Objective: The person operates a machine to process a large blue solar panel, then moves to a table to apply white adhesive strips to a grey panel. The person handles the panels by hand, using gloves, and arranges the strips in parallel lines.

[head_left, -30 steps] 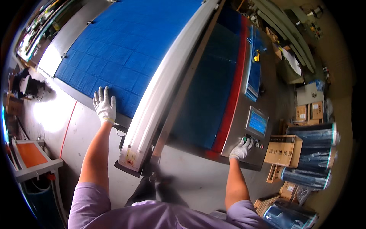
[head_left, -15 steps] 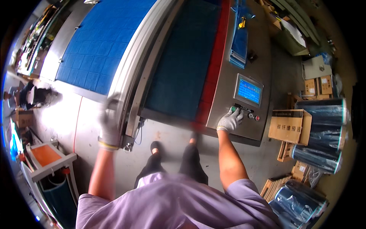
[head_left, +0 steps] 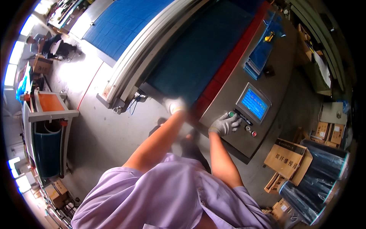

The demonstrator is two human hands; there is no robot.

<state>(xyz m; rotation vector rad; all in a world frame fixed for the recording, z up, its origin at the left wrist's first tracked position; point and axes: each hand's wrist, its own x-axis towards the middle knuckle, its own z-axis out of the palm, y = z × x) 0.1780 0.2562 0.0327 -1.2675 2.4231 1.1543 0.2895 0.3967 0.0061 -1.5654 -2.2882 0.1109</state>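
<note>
The grey floor (head_left: 114,129) shines under white glare off the table's (head_left: 284,68) near edge toward its left end, where a thin red line (head_left: 90,87) crosses it. Bright windows (head_left: 16,52) line the far left. Beyond the table's right edge, cardboard boxes (head_left: 285,158) and plastic-wrapped rolls (head_left: 303,200) stand in dimmer light.

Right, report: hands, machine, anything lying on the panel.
Right hand at green button, fingers extended. Left hand blurred, by near edge of dark bed, contact unclear. Screen lit. Blue sheets, yellow item on metal panel.
</note>
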